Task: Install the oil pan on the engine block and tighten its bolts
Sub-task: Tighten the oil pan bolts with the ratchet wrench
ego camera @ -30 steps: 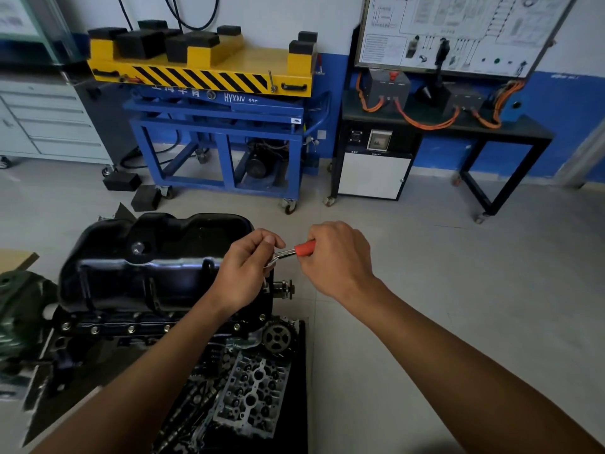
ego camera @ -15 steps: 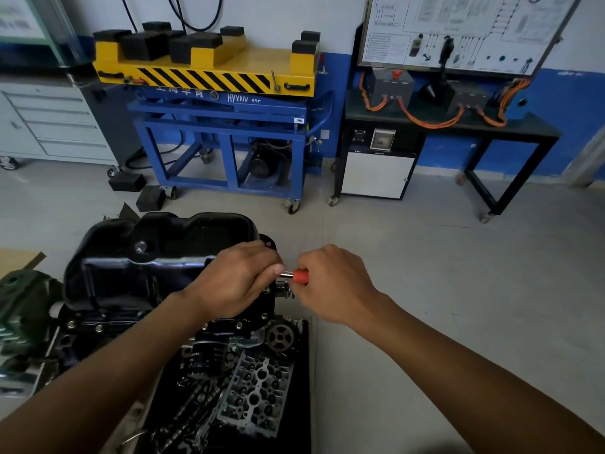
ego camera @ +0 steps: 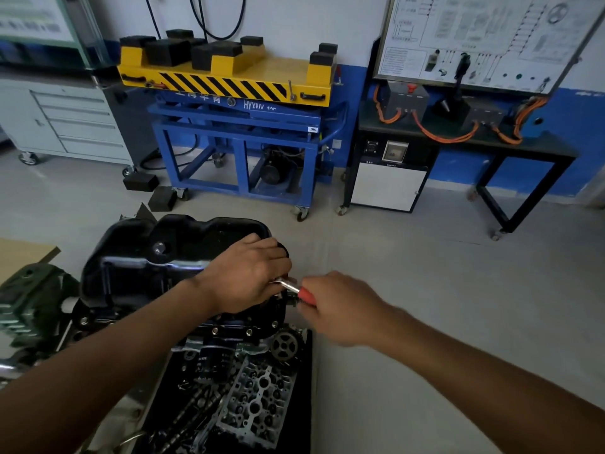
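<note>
A black oil pan (ego camera: 157, 257) sits upside-down on the engine block (ego camera: 229, 326), with bolts (ego camera: 214, 329) showing along its lower flange. My left hand (ego camera: 248, 273) lies over the pan's right end and holds the metal head of a ratchet wrench (ego camera: 289, 286). My right hand (ego camera: 340, 306) grips the wrench's red handle (ego camera: 306, 294) just right of the pan. The socket and the bolt under it are hidden by my left hand.
A cylinder head (ego camera: 258, 401) and loose parts lie on a black mat in front of the block. A green part (ego camera: 29, 306) sits at the left. Behind stand a blue and yellow lift cart (ego camera: 235, 132), grey drawers (ego camera: 65, 122) and a black bench (ego camera: 458, 149).
Both hands and the wrench have dropped from above the pan's right end to its right edge. My left hand now lies over the wrench head.
</note>
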The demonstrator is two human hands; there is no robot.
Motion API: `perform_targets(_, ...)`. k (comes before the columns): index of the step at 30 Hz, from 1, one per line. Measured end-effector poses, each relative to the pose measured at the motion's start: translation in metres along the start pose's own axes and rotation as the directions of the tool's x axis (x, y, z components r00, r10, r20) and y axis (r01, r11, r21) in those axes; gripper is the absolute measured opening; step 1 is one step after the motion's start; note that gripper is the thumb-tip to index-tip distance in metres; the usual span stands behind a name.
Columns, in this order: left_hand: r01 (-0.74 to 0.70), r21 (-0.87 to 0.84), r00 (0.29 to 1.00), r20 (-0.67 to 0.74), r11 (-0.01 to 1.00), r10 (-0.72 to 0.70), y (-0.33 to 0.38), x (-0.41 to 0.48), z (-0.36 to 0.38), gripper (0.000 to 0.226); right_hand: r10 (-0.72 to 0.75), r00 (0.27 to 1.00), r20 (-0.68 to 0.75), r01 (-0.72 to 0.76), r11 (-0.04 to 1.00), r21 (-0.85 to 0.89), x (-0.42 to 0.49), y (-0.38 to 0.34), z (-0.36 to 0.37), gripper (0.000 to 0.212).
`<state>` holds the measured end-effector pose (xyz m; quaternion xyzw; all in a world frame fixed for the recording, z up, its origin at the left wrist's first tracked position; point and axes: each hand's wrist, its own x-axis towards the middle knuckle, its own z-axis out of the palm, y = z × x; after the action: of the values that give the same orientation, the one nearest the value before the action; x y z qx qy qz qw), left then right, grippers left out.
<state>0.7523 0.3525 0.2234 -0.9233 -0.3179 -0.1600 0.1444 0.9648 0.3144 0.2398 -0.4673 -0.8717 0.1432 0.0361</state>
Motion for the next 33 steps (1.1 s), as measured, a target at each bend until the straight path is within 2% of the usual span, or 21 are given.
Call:
perform_targets(3, 0.16, 0.002, 0.986, -0.055, 0.987, -0.159, 0.01, 0.0, 0.006, 0.022, -0.004, 1.0, 0.005, 0.004, 0.985, -0.171, 0.023, 0.018, -0.026, 0.019)
perform_targets(6, 0.321, -0.007, 0.945, -0.068, 0.947, -0.32, 0.026, 0.007, 0.01, 0.03, -0.02, 0.996, -0.092, -0.017, 0.921, -0.389, 0.053, 0.029, -0.038, 0.015)
perform_targets(9, 0.425, -0.011, 0.9, -0.102, 0.905, -0.424, 0.041, 0.017, 0.011, 0.036, -0.052, 0.986, -0.158, -0.025, 0.893, -0.45, 0.078, 0.035, -0.045, 0.006)
perform_targets(12, 0.455, -0.023, 0.884, -0.111, 0.89, -0.455, 0.045, 0.017, 0.012, 0.035, -0.122, 0.974, -0.189, 0.032, 0.907, -0.42, 0.082, 0.043, -0.041, 0.005)
perform_targets(14, 0.44, -0.043, 0.893, -0.087, 0.897, -0.442, 0.043, 0.013, 0.012, 0.033, -0.137, 0.971, -0.195, 0.065, 0.94, -0.336, 0.073, 0.046, -0.037, 0.021)
perform_targets(16, 0.407, -0.063, 0.911, -0.047, 0.911, -0.41, 0.037, 0.009, 0.013, 0.035, -0.106, 0.976, -0.188, 0.049, 0.958, -0.284, 0.063, 0.048, -0.031, 0.028)
perform_targets(20, 0.304, -0.071, 0.953, 0.032, 0.95, -0.302, 0.016, 0.013, 0.01, 0.044, -0.067, 0.976, -0.205, 0.002, 0.953, -0.303, 0.049, 0.048, -0.027, 0.032)
perform_targets(24, 0.191, 0.019, 0.98, 0.052, 0.981, -0.192, 0.001, 0.015, 0.01, 0.049, 0.006, 0.972, -0.235, -0.077, 0.953, -0.294, 0.049, 0.041, -0.027, 0.043)
perform_targets(27, 0.159, 0.073, 0.985, 0.054, 0.985, -0.163, -0.003, 0.015, 0.01, 0.051, 0.082, 0.949, -0.305, -0.167, 0.95, -0.263, 0.048, 0.034, -0.022, 0.045)
perform_targets(33, 0.063, 0.14, 0.997, 0.033, 0.988, -0.068, -0.006, 0.016, 0.005, 0.04, 0.234, 0.925, -0.3, -0.305, 0.927, -0.218, 0.039, 0.022, -0.011, 0.044)
